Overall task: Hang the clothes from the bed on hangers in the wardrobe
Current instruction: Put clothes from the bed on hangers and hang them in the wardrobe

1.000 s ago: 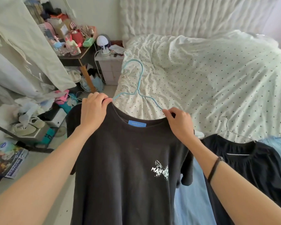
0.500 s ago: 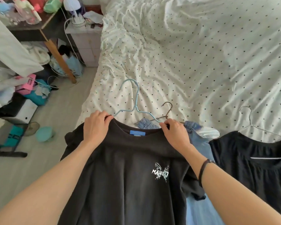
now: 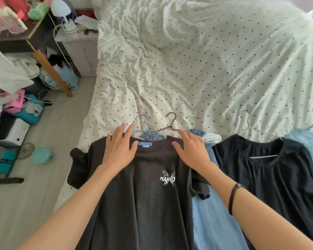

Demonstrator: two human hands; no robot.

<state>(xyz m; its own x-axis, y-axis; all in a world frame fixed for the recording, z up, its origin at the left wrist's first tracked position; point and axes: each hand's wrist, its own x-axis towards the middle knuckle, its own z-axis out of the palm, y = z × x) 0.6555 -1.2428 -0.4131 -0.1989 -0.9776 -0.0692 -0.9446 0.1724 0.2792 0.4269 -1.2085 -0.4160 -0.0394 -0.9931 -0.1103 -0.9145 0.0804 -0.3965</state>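
Flat hands press black shirt (probably hangered).

A: What lettering is legible?
B: White letters "MAN…", the rest unclear, across a butterfly print on the black T-shirt; its blue neck label is too small to read

Grey floor (cluttered), white nightstand

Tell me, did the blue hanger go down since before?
Yes. The blue hanger was held up in the air over the bed; now it lies low on the dotted sheet, beside the brown hanger.
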